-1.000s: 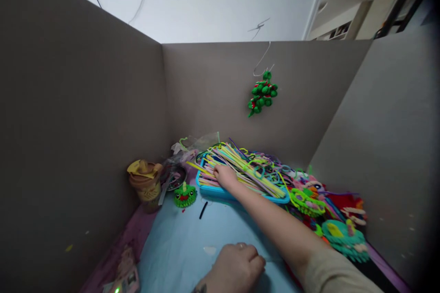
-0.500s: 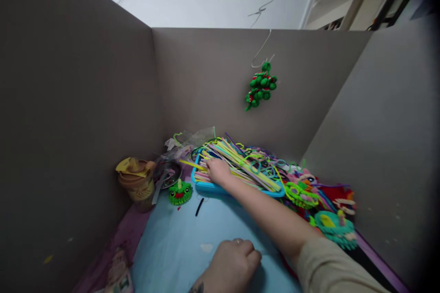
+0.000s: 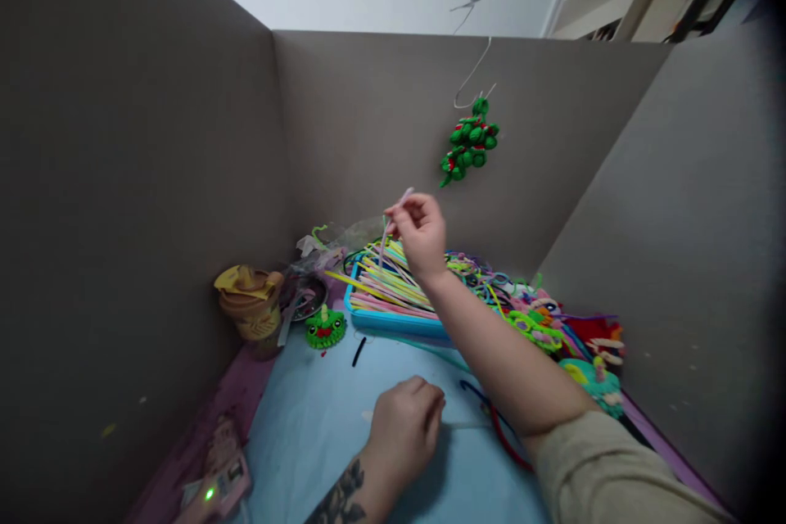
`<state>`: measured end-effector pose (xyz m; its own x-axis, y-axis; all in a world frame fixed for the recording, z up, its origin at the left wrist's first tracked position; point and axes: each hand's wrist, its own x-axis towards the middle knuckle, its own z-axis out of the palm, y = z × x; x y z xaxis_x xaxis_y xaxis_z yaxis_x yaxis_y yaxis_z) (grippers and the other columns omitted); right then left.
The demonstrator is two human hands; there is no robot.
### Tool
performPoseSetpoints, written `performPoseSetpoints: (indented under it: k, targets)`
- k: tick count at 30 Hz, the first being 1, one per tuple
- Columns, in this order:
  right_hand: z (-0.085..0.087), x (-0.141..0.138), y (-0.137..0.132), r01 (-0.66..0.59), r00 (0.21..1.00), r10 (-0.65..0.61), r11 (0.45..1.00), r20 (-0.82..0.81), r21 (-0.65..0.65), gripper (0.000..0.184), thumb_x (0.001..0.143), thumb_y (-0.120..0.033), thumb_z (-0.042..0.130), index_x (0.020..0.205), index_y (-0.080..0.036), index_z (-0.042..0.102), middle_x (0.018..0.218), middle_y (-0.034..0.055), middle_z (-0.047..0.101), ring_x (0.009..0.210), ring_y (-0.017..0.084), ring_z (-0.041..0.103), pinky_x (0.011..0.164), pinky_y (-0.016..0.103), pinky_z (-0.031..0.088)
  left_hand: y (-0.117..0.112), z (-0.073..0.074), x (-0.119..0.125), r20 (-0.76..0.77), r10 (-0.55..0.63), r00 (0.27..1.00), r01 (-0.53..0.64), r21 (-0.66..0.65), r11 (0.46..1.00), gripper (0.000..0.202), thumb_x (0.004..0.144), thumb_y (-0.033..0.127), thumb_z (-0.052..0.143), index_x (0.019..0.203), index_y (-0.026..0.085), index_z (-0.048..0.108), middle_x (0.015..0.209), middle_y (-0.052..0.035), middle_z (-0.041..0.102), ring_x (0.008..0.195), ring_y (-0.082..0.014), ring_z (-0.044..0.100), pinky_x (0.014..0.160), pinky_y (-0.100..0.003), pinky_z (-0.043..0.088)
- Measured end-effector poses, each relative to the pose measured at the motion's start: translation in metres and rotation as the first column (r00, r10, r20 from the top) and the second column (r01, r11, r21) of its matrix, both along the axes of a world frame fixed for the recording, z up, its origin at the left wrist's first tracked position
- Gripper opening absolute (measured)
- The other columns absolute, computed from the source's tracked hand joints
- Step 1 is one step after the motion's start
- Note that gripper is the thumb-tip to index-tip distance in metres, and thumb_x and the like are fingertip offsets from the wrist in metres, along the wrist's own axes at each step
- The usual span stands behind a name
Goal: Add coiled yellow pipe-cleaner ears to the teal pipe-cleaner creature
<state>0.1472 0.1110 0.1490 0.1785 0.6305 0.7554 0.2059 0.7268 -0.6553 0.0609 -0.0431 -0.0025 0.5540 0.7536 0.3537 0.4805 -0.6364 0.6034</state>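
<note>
My right hand (image 3: 418, 231) is raised above a blue tray (image 3: 393, 321), pinching a pale lilac pipe cleaner (image 3: 383, 248) between thumb and fingers. Many yellow, pink and green pipe cleaners (image 3: 393, 285) fill the tray. Closer to me, my left hand (image 3: 405, 426) is curled over the light blue tabletop; whatever its fingers may hold is hidden. A tool with red and dark blue handles (image 3: 508, 444) lies partly under my right forearm. Beyond my left hand lie a short black piece (image 3: 359, 351) and a green fuzzy figure with eyes (image 3: 325, 328).
A lidded brown cup (image 3: 250, 311) and a metal bowl (image 3: 312, 300) stand at left. A pink device with a green light (image 3: 224, 479) is at front left. Colourful fuzzy pieces (image 3: 540, 327) pile up at right. A green and red ornament (image 3: 472, 146) hangs before the grey back panel (image 3: 362, 123).
My right hand has risen from the tray, drawing up a lilac pipe cleaner. My left hand has shifted slightly up and away from me. The red-handled tool has come into view.
</note>
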Motion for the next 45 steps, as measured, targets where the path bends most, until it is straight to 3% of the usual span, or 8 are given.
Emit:
performPoseSetpoints:
  k: [4,7,10,15,27,32,41,45]
  targets:
    - [0.014,0.026,-0.068,-0.239,0.954,0.245,0.969,-0.174,0.058,0.015,0.084,-0.026,0.056,0.098,-0.025,0.049,0.084,-0.002,0.063,0.065,0.01,0.061,0.063,0.024,0.049,0.013,0.006,-0.001,0.418,0.23,0.879,-0.028,-0.436,0.899,0.021,0.083,0.028,0.052,0.081,0.015,0.068,0.078,-0.0073,0.066,0.072,-0.0159,0.057,0.065,-0.026,0.042]
    - [-0.031,0.043,-0.12,-0.307,0.936,0.274,0.943,-0.221,-0.131,0.011,0.081,-0.024,0.062,0.09,-0.022,0.055,0.081,-0.0005,0.064,0.07,0.013,0.063,0.068,0.029,0.051,0.021,0.009,-0.005,0.645,0.394,0.655,0.195,-0.648,0.736,0.031,0.077,0.034,0.061,0.103,0.017,0.065,0.092,-0.0078,0.067,0.058,-0.0088,0.05,0.053,-0.021,0.038]
    - [-0.094,0.059,-0.156,-0.403,0.889,0.27,0.844,-0.369,-0.353,0.013,0.077,-0.024,0.067,0.087,-0.02,0.059,0.08,0.0007,0.066,0.073,0.014,0.064,0.072,0.029,0.05,0.025,0.013,-0.011,0.755,0.514,0.406,0.413,-0.654,0.634,0.05,0.074,0.03,0.067,0.122,0.026,0.054,0.126,-0.0079,0.054,0.063,-0.004,0.05,0.052,-0.016,0.038]
    - [-0.15,0.079,-0.176,-0.409,0.742,-0.006,0.789,-0.671,-0.459,0.027,0.065,-0.024,0.078,0.084,-0.021,0.06,0.08,-0.0011,0.068,0.071,0.012,0.065,0.071,0.024,0.05,0.032,0.01,-0.014,0.739,0.602,0.301,0.499,-0.66,0.561,0.04,0.071,0.029,0.071,0.108,0.018,0.059,0.111,-0.0091,0.06,0.059,-0.0033,0.047,0.042,-0.012,0.031]
    - [-0.177,0.107,-0.17,-0.4,0.681,-0.159,0.737,-0.715,-0.545,0.032,0.063,-0.026,0.08,0.087,-0.021,0.06,0.078,0.0014,0.071,0.061,0.009,0.061,0.06,0.02,0.048,0.05,-0.011,-0.017,0.598,0.754,0.273,0.242,-0.801,0.548,0.032,0.07,0.037,0.07,0.095,0.016,0.067,0.099,-0.0054,0.063,0.071,-0.0078,0.053,0.05,-0.014,0.04]
    - [-0.182,0.109,-0.169,-0.321,0.753,-0.188,0.731,-0.63,-0.602,0.029,0.065,-0.031,0.078,0.086,-0.02,0.062,0.075,0.0032,0.07,0.06,0.011,0.057,0.059,0.023,0.045,0.048,-0.008,-0.015,0.638,0.732,0.238,0.358,-0.758,0.545,0.028,0.067,0.034,0.074,0.088,0.017,0.068,0.088,-0.0037,0.064,0.088,-0.0156,0.059,0.075,-0.024,0.048]
    - [-0.186,0.103,-0.17,-0.24,0.855,-0.161,0.72,-0.493,-0.651,0.029,0.073,-0.042,0.069,0.089,-0.019,0.062,0.072,0.0031,0.068,0.07,0.015,0.059,0.069,0.027,0.043,0.034,-0.01,-0.001,0.559,0.595,0.578,0.231,-0.811,0.537,0.045,0.069,0.031,0.072,0.11,0.014,0.065,0.075,-0.0021,0.061,0.062,-0.0104,0.054,0.062,-0.023,0.044]
    - [-0.183,0.103,-0.171,-0.291,0.861,-0.086,0.724,-0.501,-0.625,0.026,0.077,-0.038,0.066,0.092,-0.018,0.06,0.071,0.0023,0.068,0.067,0.014,0.06,0.068,0.027,0.044,0.033,-0.01,0.0,0.494,0.527,0.691,0.086,-0.78,0.62,0.039,0.07,0.032,0.07,0.106,0.016,0.069,0.077,-0.0028,0.06,0.062,-0.0102,0.054,0.06,-0.022,0.042]
